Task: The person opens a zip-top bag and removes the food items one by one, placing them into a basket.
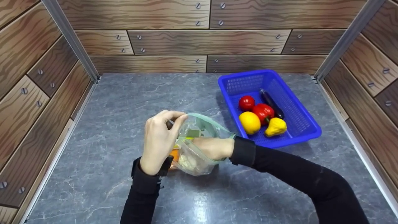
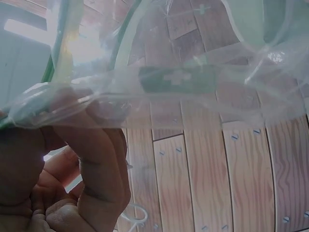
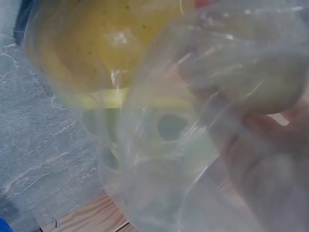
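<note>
A clear plastic zip bag (image 1: pixel 194 166) with a pale green rim stands with its mouth spread. My left hand (image 1: pixel 160 133) pinches the rim at its left side between thumb and fingers; the left wrist view shows the film (image 2: pixel 178 106) stretched from those fingers. Through the bag's mouth my right hand (image 1: pixel 213 147) reaches in to the wrist. In the right wrist view its fingers (image 3: pixel 246 150) curl against a dull yellow-green rounded thing (image 3: pixel 265 87), blurred by the film. An orange rounded thing (image 1: pixel 175 154) lies inside the bag, and a speckled yellow fruit (image 3: pixel 106 43) shows there too.
Right of the bag, a blue plastic basket (image 1: pixel 303 129) holds a tomato (image 1: pixel 246 102), a red bell pepper (image 1: pixel 263 112), an eggplant (image 1: pixel 272 103), an orange-yellow fruit (image 1: pixel 249 123) and a bumpy yellow one (image 1: pixel 275 127). Wood-patterned walls (image 1: pixel 171 42) enclose the grey table (image 1: pixel 93 155).
</note>
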`<state>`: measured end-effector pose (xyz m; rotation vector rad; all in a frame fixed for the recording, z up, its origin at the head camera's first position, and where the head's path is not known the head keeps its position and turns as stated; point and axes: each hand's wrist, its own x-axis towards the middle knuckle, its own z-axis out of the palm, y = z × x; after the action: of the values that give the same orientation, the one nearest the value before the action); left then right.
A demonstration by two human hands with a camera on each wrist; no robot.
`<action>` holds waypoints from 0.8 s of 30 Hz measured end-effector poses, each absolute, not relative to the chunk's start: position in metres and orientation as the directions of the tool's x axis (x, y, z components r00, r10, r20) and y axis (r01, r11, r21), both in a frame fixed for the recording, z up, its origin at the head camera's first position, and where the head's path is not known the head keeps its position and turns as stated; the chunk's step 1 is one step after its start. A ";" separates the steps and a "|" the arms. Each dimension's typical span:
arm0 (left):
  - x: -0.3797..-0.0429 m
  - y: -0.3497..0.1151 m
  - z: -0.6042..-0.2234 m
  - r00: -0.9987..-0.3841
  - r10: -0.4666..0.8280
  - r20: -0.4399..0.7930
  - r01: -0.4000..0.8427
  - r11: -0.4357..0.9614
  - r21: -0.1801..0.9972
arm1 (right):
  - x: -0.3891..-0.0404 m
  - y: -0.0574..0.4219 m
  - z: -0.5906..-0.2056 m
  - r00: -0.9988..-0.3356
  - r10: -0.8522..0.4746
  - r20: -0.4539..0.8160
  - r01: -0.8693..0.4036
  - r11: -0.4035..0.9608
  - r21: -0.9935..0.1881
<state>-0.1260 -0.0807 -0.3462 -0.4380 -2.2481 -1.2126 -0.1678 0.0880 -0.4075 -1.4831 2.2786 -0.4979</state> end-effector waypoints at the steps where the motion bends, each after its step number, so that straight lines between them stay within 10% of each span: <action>1: -0.126 -0.081 -0.346 -0.800 0.027 0.600 0.517 0.539 0.665 | -0.168 0.088 -0.408 -0.372 -0.921 -0.115 -0.791 0.379 -0.481; 24: -0.127 -0.086 -0.346 -0.807 0.013 0.591 0.508 0.525 0.683 | -0.153 0.130 -0.348 -0.496 -0.867 0.038 -0.848 0.476 -0.232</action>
<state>-0.1265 -0.0861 -0.3461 -0.4227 -2.2410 -1.2451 -0.1529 0.1299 -0.3478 -1.5295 2.6244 -0.3386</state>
